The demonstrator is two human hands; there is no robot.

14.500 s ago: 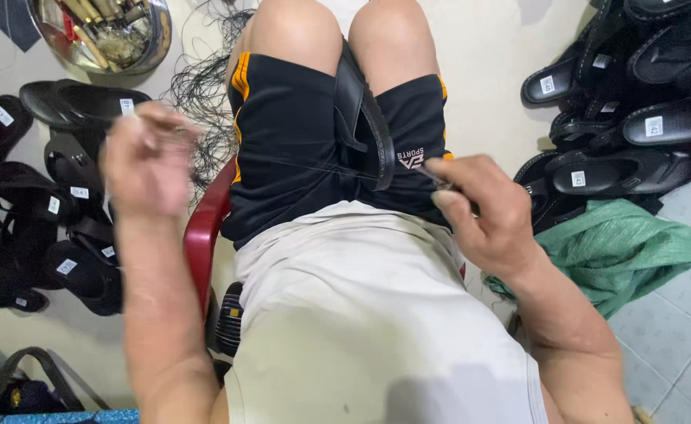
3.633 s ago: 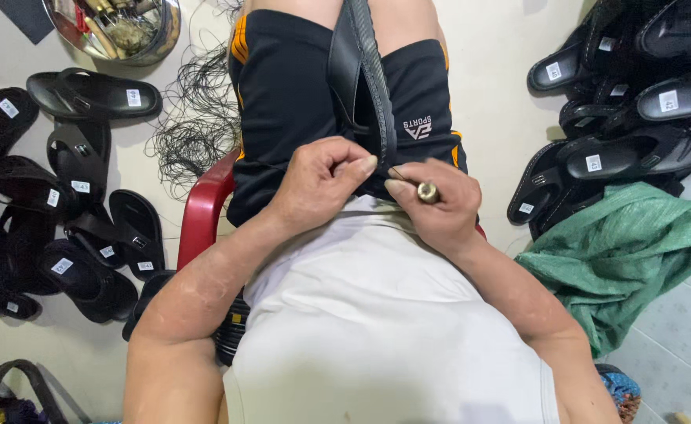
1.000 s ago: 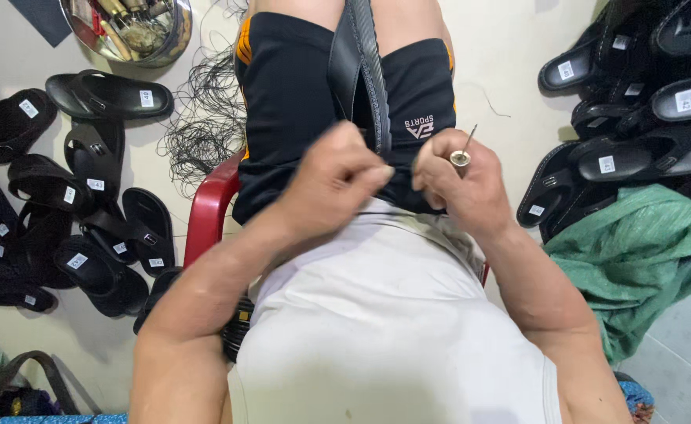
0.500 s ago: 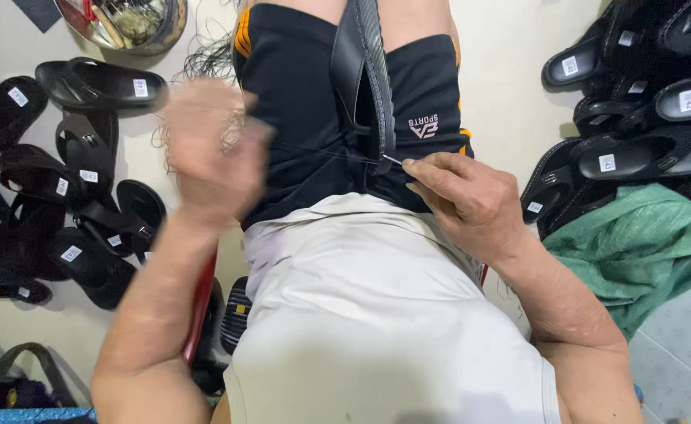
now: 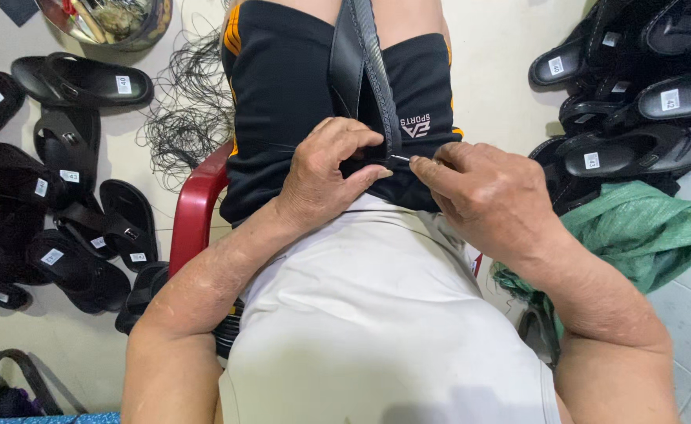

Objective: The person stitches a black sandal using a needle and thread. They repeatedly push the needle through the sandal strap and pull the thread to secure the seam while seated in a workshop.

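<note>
A black sandal (image 5: pixel 359 63) stands on edge, clamped between my thighs over black shorts. My left hand (image 5: pixel 326 173) pinches the sandal's near edge with thumb and fingers. My right hand (image 5: pixel 483 196) is closed on a thin metal needle (image 5: pixel 399 159), whose tip points left and meets the sandal's edge right by my left fingertips. Both hands sit close together just above my white shirt. A fine dark thread (image 5: pixel 263 147) runs left across the shorts.
I sit on a red plastic chair (image 5: pixel 194 208). Several black sandals with white tags (image 5: pixel 71 180) lie on the floor at left, and more are piled at right (image 5: pixel 636 86). A tangle of black thread (image 5: pixel 184 110), a metal bowl (image 5: pixel 106 16) and a green sack (image 5: pixel 643 235) lie nearby.
My left hand, raised out to the left half a second ago, has come back down to the sandal's edge. My right hand has stayed at the sandal and holds the needle against it.
</note>
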